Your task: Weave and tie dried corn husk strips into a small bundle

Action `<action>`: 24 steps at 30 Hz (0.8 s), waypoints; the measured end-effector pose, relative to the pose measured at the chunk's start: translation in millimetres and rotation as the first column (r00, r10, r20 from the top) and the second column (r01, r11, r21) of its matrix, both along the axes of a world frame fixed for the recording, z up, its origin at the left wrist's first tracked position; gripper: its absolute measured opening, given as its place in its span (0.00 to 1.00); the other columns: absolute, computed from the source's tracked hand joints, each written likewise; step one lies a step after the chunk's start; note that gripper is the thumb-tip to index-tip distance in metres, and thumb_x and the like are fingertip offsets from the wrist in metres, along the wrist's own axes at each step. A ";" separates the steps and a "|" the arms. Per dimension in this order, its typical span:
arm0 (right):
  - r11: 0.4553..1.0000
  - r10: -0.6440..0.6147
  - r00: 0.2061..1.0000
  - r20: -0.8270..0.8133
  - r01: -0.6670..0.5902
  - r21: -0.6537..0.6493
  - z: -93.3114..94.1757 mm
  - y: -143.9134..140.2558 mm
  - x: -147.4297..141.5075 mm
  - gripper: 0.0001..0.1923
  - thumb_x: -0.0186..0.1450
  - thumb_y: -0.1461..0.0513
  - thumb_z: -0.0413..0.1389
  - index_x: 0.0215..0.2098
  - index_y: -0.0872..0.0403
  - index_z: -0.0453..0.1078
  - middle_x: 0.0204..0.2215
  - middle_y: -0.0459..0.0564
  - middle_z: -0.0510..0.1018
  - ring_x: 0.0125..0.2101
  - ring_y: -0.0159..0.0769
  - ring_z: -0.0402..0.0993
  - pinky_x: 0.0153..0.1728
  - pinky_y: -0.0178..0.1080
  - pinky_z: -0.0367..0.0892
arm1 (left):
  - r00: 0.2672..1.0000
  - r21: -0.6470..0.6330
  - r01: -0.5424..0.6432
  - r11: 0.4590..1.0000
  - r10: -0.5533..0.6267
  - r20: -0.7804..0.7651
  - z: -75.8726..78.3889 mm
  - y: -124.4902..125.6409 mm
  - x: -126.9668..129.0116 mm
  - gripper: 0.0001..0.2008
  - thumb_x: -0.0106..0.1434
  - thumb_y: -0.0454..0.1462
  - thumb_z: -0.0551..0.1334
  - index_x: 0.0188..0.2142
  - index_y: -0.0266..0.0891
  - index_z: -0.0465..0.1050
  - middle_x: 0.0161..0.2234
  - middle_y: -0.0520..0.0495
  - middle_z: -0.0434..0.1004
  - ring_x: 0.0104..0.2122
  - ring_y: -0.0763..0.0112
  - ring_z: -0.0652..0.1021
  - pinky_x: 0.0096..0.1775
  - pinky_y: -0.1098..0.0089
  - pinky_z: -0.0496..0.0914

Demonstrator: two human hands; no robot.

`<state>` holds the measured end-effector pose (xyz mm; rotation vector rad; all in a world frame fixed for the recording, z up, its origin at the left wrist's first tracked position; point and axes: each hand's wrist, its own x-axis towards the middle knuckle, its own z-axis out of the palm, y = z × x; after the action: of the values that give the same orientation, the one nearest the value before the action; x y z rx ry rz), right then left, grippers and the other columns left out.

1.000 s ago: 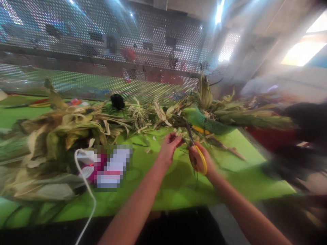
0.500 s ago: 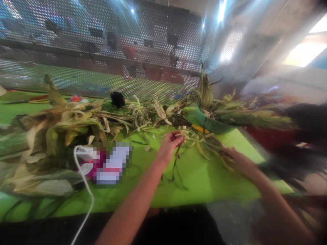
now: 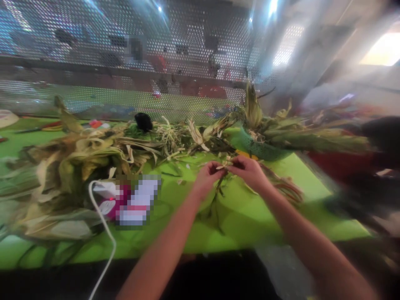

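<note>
Head view: husk pile (image 3: 78, 158) and green basket (image 3: 262, 148) flank hands.

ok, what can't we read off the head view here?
- Husk strip: pinched between left hand and right hand; fingers hide the grip.
- Green basket: contents covered by husks.
- Item beside white cable: pixelated.
- Right edge: motion blur.

Bright green table (image 3: 256, 225); corn husks (image 3: 78, 158), white cable (image 3: 106, 233), green basket (image 3: 262, 148)
</note>
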<state>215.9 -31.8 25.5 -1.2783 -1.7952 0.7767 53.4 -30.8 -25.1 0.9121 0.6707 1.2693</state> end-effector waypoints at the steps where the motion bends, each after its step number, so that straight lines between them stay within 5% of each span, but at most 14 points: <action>1: 0.999 -0.010 1.000 0.018 0.010 0.032 -2.4 2.3 0.0 0.16 0.58 0.51 0.62 0.33 0.56 0.73 0.24 0.45 0.74 0.25 0.31 0.65 0.26 0.34 0.59 | 1.000 -0.005 0.007 1.000 -0.007 -0.008 0.7 -0.1 -1.3 0.15 0.49 0.37 0.73 0.34 0.36 0.73 0.31 0.50 0.76 0.32 0.75 0.75 0.39 0.73 0.68; 6: 0.995 -0.017 0.998 0.067 0.010 0.097 -10.4 5.1 3.5 0.12 0.60 0.53 0.60 0.33 0.55 0.73 0.26 0.46 0.76 0.27 0.33 0.68 0.30 0.35 0.62 | 0.999 -0.015 0.009 1.000 -0.010 -0.050 -1.7 3.3 -4.8 0.12 0.56 0.43 0.69 0.32 0.37 0.74 0.31 0.48 0.76 0.34 0.71 0.76 0.43 0.68 0.69; 15: 0.985 0.043 0.960 -0.278 -0.086 -0.147 -28.0 6.2 0.8 0.20 0.56 0.48 0.62 0.24 0.54 0.65 0.20 0.42 0.67 0.23 0.29 0.61 0.26 0.34 0.58 | 0.984 0.036 0.016 0.999 -0.010 -0.176 -10.7 8.1 -1.8 0.14 0.55 0.45 0.69 0.32 0.36 0.72 0.29 0.50 0.74 0.29 0.72 0.74 0.37 0.68 0.70; 19: 0.998 -0.031 0.976 -0.218 0.020 -0.054 -30.8 8.6 6.4 0.18 0.56 0.50 0.63 0.24 0.55 0.66 0.20 0.41 0.65 0.24 0.28 0.59 0.26 0.34 0.56 | 0.994 -0.029 0.043 0.999 -0.046 -0.102 -3.6 2.4 1.6 0.18 0.52 0.44 0.71 0.37 0.37 0.71 0.34 0.48 0.76 0.33 0.70 0.77 0.38 0.67 0.73; 24: 0.998 0.031 0.982 -0.185 -0.040 -0.046 -31.4 10.5 12.0 0.11 0.57 0.55 0.61 0.30 0.55 0.71 0.24 0.44 0.72 0.27 0.31 0.65 0.30 0.35 0.60 | 0.978 0.058 0.021 0.998 -0.008 -0.208 -3.6 2.9 0.1 0.15 0.52 0.41 0.71 0.36 0.36 0.72 0.29 0.50 0.75 0.29 0.74 0.74 0.33 0.72 0.70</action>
<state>227.8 -21.3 -5.9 -1.1683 -1.6636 0.9338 53.5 -27.9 -28.7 1.1075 0.7910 1.1964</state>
